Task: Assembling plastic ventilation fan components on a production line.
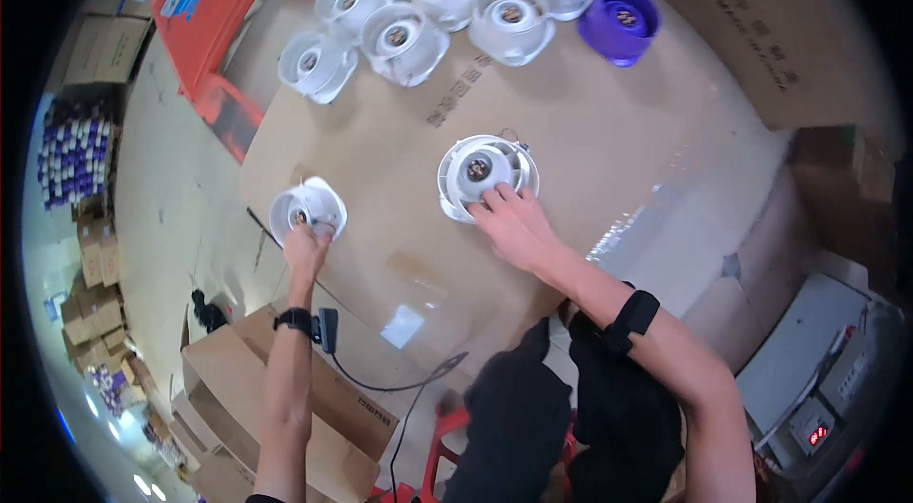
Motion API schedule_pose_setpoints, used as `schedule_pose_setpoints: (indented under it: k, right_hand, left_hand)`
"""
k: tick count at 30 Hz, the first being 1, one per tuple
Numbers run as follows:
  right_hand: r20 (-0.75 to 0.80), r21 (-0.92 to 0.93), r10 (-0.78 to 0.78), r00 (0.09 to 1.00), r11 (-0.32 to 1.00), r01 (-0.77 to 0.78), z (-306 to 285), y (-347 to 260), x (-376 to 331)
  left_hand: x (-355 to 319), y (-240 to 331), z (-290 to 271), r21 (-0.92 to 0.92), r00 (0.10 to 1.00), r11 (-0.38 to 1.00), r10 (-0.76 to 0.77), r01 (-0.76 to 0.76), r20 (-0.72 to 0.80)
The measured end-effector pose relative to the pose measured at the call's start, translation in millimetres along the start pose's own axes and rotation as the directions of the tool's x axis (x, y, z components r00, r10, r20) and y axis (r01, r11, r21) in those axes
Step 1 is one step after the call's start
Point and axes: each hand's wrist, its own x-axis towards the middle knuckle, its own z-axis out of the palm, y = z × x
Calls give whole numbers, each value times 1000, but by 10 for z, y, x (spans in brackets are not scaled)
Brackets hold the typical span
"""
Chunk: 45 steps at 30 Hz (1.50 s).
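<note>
Toward the left of the cardboard-covered table, my left hand is closed on the near side of a white round housing, with its fingertips reaching inside the rim. The housing is tilted, and a coppery centre shows in its opening. At the middle, my right hand has its curled fingers on the near edge of a second white housing. This one has a ribbed outer ring and a domed middle with a dark metallic centre. A thin wire sticks up at its far edge. The right fingertips are partly hidden against the dome.
Several white housings stand grouped at the far side, with a purple one at their right end. An open cardboard box is at lower left. A cable runs from my left wrist device. A red-lit meter sits at lower right.
</note>
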Motion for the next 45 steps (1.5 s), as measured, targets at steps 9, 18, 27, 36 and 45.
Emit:
schedule_pose_setpoints:
  k: [9,18,27,36,45]
  right_hand:
    - [302,-5,267,915,960,-278,-3018,-737,-508]
    - [-115,-277,485,867,822,-497,-6123,-3749,-2784]
    - [-778,-129,626,46,-87,-988,-5286,-7738,-5233]
    - [-494,518,162,-855,-735,-438,-3084,-9207,-6116]
    - [-374,500,196,-906,-781,-375,-2237,-9583,-6989]
  left_hand:
    - [-819,769,-203,-892,947,368,276,-263,-165]
    - [-2969,2315,-2817,-918,612,115,775,-380,-156]
    - [-6045,2320,-3977,-884,-728,-388,680,-259,-85]
    - [-8389,1772,-4140,-699,-953,-679,-302,223,-12]
    - [-10060,1005,-3093,-366,-862,-805,-506,468,10]
